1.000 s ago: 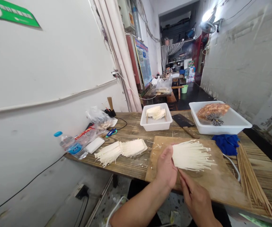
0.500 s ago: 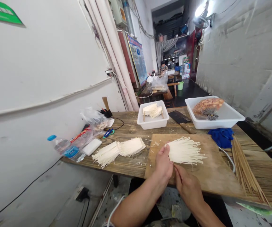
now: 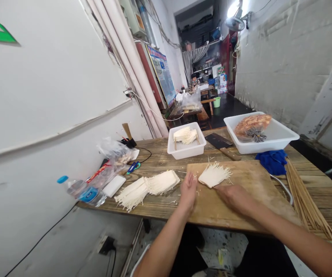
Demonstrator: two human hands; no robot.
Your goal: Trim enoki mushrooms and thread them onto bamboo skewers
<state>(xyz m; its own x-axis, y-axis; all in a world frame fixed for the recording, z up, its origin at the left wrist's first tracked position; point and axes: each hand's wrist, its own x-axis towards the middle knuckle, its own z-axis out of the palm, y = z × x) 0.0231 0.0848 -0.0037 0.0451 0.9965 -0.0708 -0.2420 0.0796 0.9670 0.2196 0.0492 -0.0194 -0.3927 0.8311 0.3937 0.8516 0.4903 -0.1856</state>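
Mushrooms (image 3: 213, 175), a small fan of thin white stalks, are lying on the far left part of the cutting board (image 3: 249, 204), which is sitting at the worktop's near edge. The left hand (image 3: 188, 190) is standing edge-on at the board's left edge, just beside the bundle, fingers straight and holding nothing. The right hand (image 3: 232, 193) is resting palm-down on the board, fingers loose, gripping nothing (whether its fingertips are touching the stalks is hard to tell). Two more heaps of stalks (image 3: 147, 186) are lying left of the board. Behind it, a cleaver (image 3: 218, 141) is sitting between a small tub (image 3: 186, 152) and a larger tray (image 3: 281, 140), whose orange-brown load is hard to make out.
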